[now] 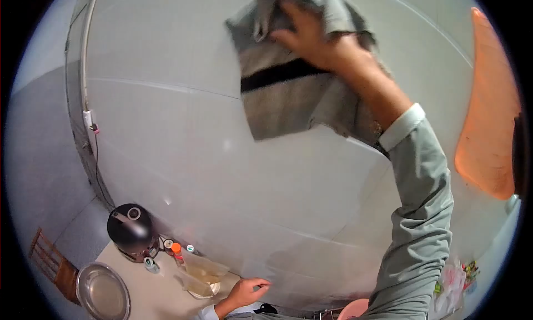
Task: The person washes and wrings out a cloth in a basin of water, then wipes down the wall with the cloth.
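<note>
My right hand (pixel 311 39) presses a grey cloth (pixel 277 111) with a black stripe against the pale wall (pixel 222 164), high in the view. Its thumb and a finger are spread over the cloth, and part of the hand is hidden under a fold. Low in the view is my left hand (pixel 250 293), off the wall and beside a clear plastic container (pixel 204 273). The fingers of that hand are bent together, with thumb and fingertips close, and nothing shows between them.
A black rounded appliance (pixel 130 231) stands on the table (pixel 166 292) at lower left, near small jars and a metal basin (pixel 103 291). A wooden chair (pixel 58 267) is further left. Orange cloth (pixel 488 114) hangs at right, above plastic bags (pixel 451 286). A cable runs down the wall's left side.
</note>
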Tool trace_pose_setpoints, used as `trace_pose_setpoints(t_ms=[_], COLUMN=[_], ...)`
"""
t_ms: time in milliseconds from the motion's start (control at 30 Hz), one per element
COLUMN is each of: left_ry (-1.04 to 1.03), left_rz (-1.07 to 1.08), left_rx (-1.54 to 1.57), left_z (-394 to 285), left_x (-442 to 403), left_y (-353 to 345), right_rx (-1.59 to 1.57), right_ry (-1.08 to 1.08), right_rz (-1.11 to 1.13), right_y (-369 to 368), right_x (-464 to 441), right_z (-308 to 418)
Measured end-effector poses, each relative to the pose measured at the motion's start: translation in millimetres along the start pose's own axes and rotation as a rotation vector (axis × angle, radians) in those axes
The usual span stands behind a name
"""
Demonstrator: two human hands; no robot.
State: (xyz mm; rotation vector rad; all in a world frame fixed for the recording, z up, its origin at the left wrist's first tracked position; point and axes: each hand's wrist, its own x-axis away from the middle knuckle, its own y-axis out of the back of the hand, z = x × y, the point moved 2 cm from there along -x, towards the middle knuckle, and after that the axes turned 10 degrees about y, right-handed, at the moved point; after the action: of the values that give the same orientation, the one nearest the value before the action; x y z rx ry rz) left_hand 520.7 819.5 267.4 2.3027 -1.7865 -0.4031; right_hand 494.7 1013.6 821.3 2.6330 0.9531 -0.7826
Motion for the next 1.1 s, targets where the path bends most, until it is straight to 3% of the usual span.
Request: trace_pose_setpoints(t_ms=[33,100,133,167,200,267,300,433,467,567,633,700,733,800,900,967,1000,1100], left_ry=[-0.001,-0.003,0.011,0.025,0.028,0.062,0.066,-0.027,-0.043,-0.034,-0.088,-0.059,-0.03,-0.054,-0.094,-0.044,-0.03,-0.043], left_rz=[0.028,0.06,0.087,0.115,0.127,0.163,0.192,0.269,0.277,0.324,0.318,0.346,0.352,0.361,0.363,0.377,0.384,0.347], left_rx=[0.004,0.012,0.021,0.028,0.025,0.026,0.026,-0.006,-0.009,0.002,-0.028,0.005,0.04,0.007,-0.004,-0.008,0.005,-0.003], left_z=[-5.1,-9.4,-9.4,-10.2,-11.4,-15.3,-16.8,-21.7,-23.6,-25.8,-23.5,-25.6,-27.2,-28.0,-19.8,-24.1,-22.2,-15.6], left_x=[-1.2,-4.3,-5.1,-5.3,-6.4,-8.5,-10.0,-13.0,-14.0,-14.0,-14.8,-14.3,-15.3,-14.7,-19.1,-17.8,-18.5,-20.0], left_y=[-2.6,-6.7,-8.5,-9.2,-9.8,-13.4,-16.2,-27.0,-29.7,-37.2,-41.4,-44.3,-44.9,-45.6,-51.9,-50.3,-51.0,-52.5], right_rx=[0.13,0.404,0.716,0.728,0.7,0.099,-0.159,-0.156,-0.216,-0.39,-0.363,-0.451,-0.44,-0.242,-0.176,-0.257,-0.298,-0.245], right_ry=[-0.035,0.265,0.227,0.06,-0.099,-0.408,-0.493,-0.755,-0.664,-0.702,-0.643,-0.738,-0.747,-0.588,-0.557,-0.688,-0.789,-0.734], right_rz=[-0.042,0.147,0.188,-0.026,-0.248,-0.228,-0.069,0.043,0.129,0.186,0.512,0.514,0.52,0.315,0.096,0.078,0.212,-0.034], right_y=[5.8,51.6,41.3,39.9,51.3,63.9,75.7,90.8,88.7,94.6,101.0,119.2,121.0,117.1,102.8,100.6,100.6,90.5], right_x=[12.2,33.5,45.0,61.8,68.8,95.9,120.7,195.5,222.7,273.8,287.3,283.1,280.3,267.2,243.2,208.9,189.6,136.7], right_z=[-17.9,-48.8,-61.1,-71.8,-69.8,-69.3,-68.2,24.8,41.3,109.1,132.8,130.8,127.0,100.4,28.7,-20.8,-46.9,-103.8])
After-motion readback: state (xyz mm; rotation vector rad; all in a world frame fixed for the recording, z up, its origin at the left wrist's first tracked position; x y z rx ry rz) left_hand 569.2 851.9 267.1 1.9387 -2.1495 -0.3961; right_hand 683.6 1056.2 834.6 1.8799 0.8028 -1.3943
